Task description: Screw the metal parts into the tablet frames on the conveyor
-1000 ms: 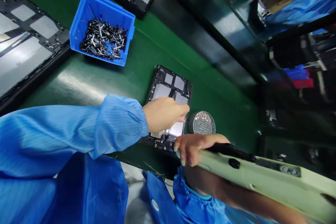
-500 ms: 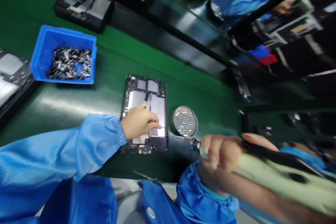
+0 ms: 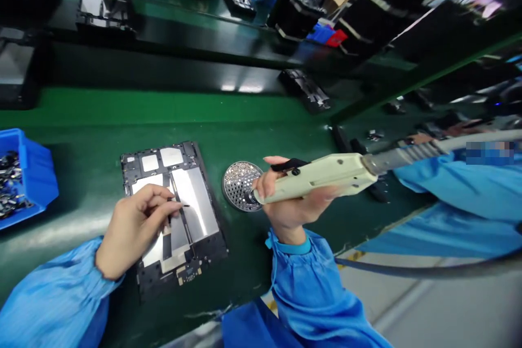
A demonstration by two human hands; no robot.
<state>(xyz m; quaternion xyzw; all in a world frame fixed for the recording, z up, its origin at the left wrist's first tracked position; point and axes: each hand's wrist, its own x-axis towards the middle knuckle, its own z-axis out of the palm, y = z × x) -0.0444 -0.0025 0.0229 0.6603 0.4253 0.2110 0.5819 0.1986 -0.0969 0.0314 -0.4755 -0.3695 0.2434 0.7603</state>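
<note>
Tablet frame point(image 3: 191, 201) on the green table point(image 3: 163, 114); hands held apart.
Small black part point(image 3: 179, 205) pinched over the frame by left hand point(image 3: 132, 228); electric screwdriver point(image 3: 318, 171) gripped by right hand point(image 3: 291, 201), tip at perforated dish point(image 3: 240, 186); parts bin point(image 3: 38, 185) largely full.

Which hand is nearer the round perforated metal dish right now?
Right: the right hand grips the pale green electric screwdriver, its tip at the dish edge. The left hand is farther away, across the tablet frame.

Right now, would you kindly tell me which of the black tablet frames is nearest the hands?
The frame under the left hand; the other frames sit farther up the bench.
</note>
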